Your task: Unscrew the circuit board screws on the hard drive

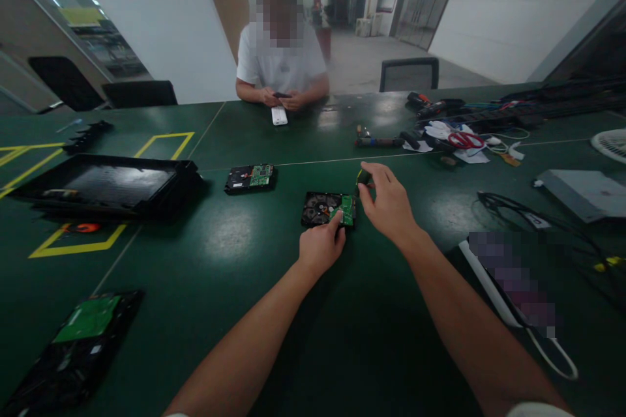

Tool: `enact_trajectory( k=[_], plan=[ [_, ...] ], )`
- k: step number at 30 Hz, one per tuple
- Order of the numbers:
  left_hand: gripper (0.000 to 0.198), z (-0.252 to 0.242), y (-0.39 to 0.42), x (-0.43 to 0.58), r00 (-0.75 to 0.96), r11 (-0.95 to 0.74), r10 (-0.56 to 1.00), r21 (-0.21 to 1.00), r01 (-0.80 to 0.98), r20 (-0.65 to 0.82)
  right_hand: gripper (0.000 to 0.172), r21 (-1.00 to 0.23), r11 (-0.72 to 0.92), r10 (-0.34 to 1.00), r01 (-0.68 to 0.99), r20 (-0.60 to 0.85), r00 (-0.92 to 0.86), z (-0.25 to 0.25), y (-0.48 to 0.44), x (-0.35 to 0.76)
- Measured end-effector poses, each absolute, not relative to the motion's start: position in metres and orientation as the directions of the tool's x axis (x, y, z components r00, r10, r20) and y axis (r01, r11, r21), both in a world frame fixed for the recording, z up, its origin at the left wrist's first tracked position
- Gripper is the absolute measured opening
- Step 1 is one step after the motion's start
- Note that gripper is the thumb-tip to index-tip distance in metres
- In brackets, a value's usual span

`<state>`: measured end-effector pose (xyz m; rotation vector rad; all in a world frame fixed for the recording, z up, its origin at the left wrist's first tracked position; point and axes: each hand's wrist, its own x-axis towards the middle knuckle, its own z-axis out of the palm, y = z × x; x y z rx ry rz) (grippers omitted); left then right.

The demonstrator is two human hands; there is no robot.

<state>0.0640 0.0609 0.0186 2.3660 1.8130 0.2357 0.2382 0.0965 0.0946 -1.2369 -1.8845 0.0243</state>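
In front of me a hard drive [317, 207] lies flat on the green table, its black casing and green circuit board facing up. My left hand [320, 246] is at its near edge, the index finger pressed on the board and the other fingers curled against the drive. Just past the drive's right end, my right hand [388, 205] is closed around the short dark-and-yellow handle of a screwdriver [362, 178]. The tool's tip is too small to make out. A second hard drive [250, 178] sits to the left, board up. Nearest me at lower left is another hard drive [78, 345].
Stacked black trays [112, 186] stand at left. Across the table [235, 313] a person [281, 58] holds a phone. Tools [379, 141] and tangled cables [464, 139] lie at back right. A grey box [581, 194], a black cable [552, 218] and a white-edged device [489, 280] are right.
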Motion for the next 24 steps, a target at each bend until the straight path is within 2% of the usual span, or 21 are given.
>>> enact_trajectory(
  k=[8,13,20,24],
  plan=[
    [0.053,0.0201,0.0601,0.0643,0.253,-0.254,0.967,0.217,0.943,0.031,0.033,-0.418,0.484,0.745,0.769,0.658,-0.112,0.0921,0.0966,0.2400],
    [0.054,0.0198,0.0607,0.0641,0.254,-0.253,0.967,0.216,0.943,0.023,0.036,-0.415,0.534,0.722,0.736,0.677,-0.143,0.0911,0.0982,0.2401],
    [0.053,0.0176,0.0615,0.0634,0.260,-0.261,0.965,0.226,0.938,0.037,0.033,-0.396,0.491,0.742,0.776,0.657,-0.134,0.0959,0.0953,0.2408],
    [0.054,0.0174,0.0611,0.0632,0.258,-0.260,0.965,0.228,0.938,0.040,0.036,-0.418,0.535,0.726,0.734,0.672,-0.147,0.0930,0.0967,0.2397]
  ],
)
